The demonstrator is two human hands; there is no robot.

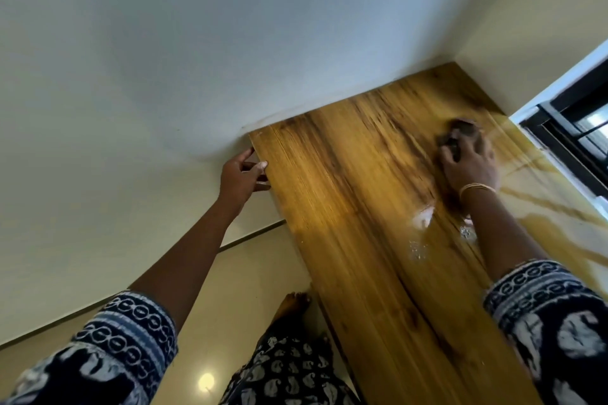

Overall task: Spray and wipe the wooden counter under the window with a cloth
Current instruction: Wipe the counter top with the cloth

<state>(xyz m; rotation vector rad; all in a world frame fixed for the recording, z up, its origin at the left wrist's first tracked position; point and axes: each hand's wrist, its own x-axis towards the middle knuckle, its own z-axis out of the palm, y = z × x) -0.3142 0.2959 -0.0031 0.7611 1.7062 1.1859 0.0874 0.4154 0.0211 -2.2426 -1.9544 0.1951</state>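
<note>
The wooden counter (355, 207) runs from the bottom of the view up to the far corner, with the window at its right side. My right hand (468, 163) presses a dark cloth (460, 130) onto the far part of the counter; the cloth shows blurred past my fingers. White foamy spray patches (424, 217) lie on the wood just below that hand. My left hand (241, 176) grips the counter's left front edge, thumb on top and fingers curled under. No spray bottle is in view.
A dark-framed window (579, 138) stands at the right above a glossy marble sill strip (539, 204). A pale wall (164, 59) meets the counter's far end. Beige floor tiles (250, 276) and my bare foot (292, 304) lie left of the counter.
</note>
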